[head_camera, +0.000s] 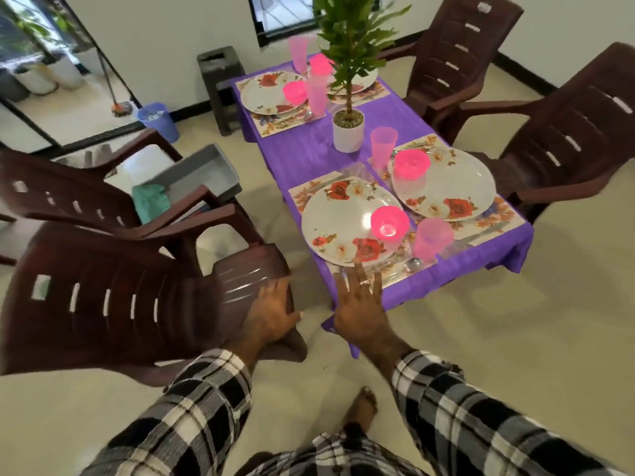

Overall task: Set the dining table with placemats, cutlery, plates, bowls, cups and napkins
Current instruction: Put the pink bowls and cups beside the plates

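Observation:
A low table under a purple cloth (309, 152) carries floral placemats with flowered plates, pink bowls and pink cups. The nearest plate (343, 225) holds a pink bowl (390, 224); a pink cup (433, 239) and a spoon (412, 265) lie beside it. My left hand (271, 314) rests on the seat edge of a brown plastic chair (120, 304); its fingers are fairly straight. With its fingers spread, my right hand (360, 310) hovers at the table's near corner and holds nothing.
A potted plant (348, 128) stands mid-table. Two brown chairs (567, 142) flank the right side, another (86, 204) is at left with a grey tray (206, 173) on it. A blue bin (158, 120) and a dark stool (220, 87) are by the wall. My bare foot (362, 405) is on the floor.

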Tool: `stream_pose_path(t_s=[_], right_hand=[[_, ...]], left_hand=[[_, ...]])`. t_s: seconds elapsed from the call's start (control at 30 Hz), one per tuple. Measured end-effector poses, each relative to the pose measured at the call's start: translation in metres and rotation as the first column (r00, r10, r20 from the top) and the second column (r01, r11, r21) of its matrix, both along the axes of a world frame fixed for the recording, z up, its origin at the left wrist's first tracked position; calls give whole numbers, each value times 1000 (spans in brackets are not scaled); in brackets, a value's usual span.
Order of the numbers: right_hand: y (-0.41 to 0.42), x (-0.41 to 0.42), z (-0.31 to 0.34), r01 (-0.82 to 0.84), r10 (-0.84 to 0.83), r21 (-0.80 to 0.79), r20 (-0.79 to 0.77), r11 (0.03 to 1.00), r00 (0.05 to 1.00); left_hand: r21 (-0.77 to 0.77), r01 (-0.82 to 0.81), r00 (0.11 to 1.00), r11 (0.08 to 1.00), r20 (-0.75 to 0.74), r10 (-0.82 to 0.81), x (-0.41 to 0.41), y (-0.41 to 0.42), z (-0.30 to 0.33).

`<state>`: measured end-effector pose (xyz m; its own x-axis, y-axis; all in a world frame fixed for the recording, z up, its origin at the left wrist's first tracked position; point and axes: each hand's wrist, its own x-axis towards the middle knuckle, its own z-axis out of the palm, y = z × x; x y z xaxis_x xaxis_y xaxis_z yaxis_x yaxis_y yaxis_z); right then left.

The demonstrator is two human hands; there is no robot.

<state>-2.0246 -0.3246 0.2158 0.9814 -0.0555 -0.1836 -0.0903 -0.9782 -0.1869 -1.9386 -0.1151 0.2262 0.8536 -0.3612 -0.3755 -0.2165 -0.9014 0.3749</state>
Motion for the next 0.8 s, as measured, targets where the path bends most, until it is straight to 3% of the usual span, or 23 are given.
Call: stream_pose_path(t_s=[0.27, 0.4, 0.57, 0.8], right_hand=[[174, 3, -9, -191, 190, -19, -58, 981, 980], [285, -6, -6, -313, 306, -94, -76, 945, 949], [426, -26, -18, -399, 395, -57, -70, 915, 916], [575, -36, -21, -583, 554, -20, -286, 812, 782]], left_hand=[[108, -142, 988, 984, 77, 134, -64, 186, 8], [81, -255, 961, 963, 130, 244, -97, 308, 3], [57, -421, 904, 905, 110, 413, -145, 448, -3], [85, -575, 818, 814, 55, 573, -179, 586, -10]])
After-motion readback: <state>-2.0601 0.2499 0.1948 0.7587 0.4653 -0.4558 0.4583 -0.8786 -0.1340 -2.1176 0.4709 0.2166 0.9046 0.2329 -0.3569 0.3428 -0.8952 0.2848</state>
